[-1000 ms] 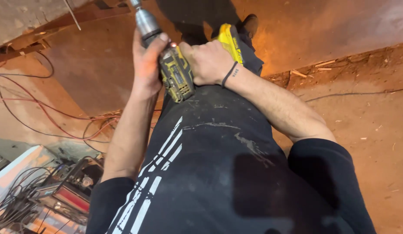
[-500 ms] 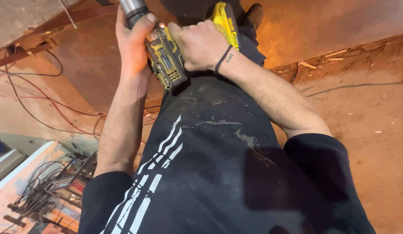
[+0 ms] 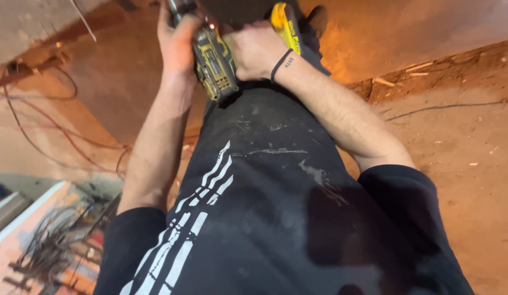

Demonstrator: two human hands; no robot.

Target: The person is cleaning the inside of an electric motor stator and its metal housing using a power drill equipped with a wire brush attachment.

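Observation:
I hold a yellow and black cordless drill (image 3: 214, 65) in both hands near the top of the head view. My left hand (image 3: 177, 41) wraps its front end by the grey chuck, which is cut off by the top edge. My right hand (image 3: 257, 52) grips the handle, and a dark band sits on that wrist. The yellow battery base (image 3: 285, 27) sticks up beside my right hand. Below the drill lies my leg in black trousers (image 3: 265, 180) with white stripes and dust marks.
Reddish dirt ground (image 3: 462, 142) spreads to the right, with a thin cable and wood scraps on it. Red and dark cables (image 3: 57, 136) trail over the ground at left. A tangle of wires and tools (image 3: 51, 251) lies at the lower left by a white edge.
Both hands and the drill have moved up toward the frame's top and a little left; the chuck is now partly out of view. My grip is unchanged.

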